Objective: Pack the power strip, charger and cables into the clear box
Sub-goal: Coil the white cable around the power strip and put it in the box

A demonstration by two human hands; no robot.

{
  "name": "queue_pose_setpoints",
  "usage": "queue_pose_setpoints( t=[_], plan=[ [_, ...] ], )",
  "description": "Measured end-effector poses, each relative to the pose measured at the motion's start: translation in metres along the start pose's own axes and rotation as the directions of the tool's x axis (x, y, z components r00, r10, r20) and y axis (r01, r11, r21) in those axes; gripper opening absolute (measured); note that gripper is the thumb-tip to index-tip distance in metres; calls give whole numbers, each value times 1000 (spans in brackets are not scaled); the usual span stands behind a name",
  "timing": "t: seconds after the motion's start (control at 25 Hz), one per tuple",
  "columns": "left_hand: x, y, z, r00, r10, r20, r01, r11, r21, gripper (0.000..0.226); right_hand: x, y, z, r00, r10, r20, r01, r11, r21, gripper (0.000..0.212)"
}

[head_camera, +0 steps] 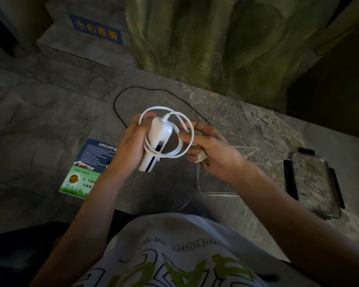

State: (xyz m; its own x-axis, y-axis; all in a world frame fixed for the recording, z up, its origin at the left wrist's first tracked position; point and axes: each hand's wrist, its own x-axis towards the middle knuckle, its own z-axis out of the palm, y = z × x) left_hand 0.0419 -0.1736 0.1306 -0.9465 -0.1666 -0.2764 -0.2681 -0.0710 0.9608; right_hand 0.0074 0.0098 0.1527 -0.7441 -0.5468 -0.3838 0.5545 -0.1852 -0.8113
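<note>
Both hands are busy: my left hand [131, 141] clamps the power strip [155, 143], my right hand [207, 150] pinches its white cord [187, 129] looped between them.

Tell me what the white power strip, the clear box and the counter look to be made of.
Power strip: probably moulded plastic, smooth and glossy white, with a flexible white cord. Clear box: see-through hard plastic, likely acrylic; the counter shows through it and its edges catch light. Counter: looks like polished stone or a stone-look slab, grey, mottled and veined.

Power strip [153, 141] held left of clear box [232, 183].
</note>
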Motion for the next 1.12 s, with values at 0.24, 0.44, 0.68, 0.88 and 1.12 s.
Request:
queue_pose_setpoints(
  t=[0.24, 0.44, 0.68, 0.88, 1.12],
  plan=[
    [-11, 7, 11, 957, 239, -163, -244, 970, -9, 28, 1, 0, -1, 992, 42, -120, -38, 999, 37, 14],
    [-12, 13, 6, 943, 277, -183, -283, 959, -6, 28, 3, 0, -10, 970, 81, -228, -124, 975, -183, 17],
    [-15, 18, 15, 967, 201, -158, -215, 974, -76, 32, 6, 7, -14, 983, -26, -182, -98, 762, -640, 17],
    [-18, 23, 20, 975, 192, -109, -206, 970, -130, 33, 5, 1, -13, 981, -20, -194, -112, 758, -643, 17],
    [-21, 22, 25, 971, 215, -104, -230, 958, -170, 33, 4, -11, -4, 956, -44, -291, -25, 973, -230, 9]
  ],
)
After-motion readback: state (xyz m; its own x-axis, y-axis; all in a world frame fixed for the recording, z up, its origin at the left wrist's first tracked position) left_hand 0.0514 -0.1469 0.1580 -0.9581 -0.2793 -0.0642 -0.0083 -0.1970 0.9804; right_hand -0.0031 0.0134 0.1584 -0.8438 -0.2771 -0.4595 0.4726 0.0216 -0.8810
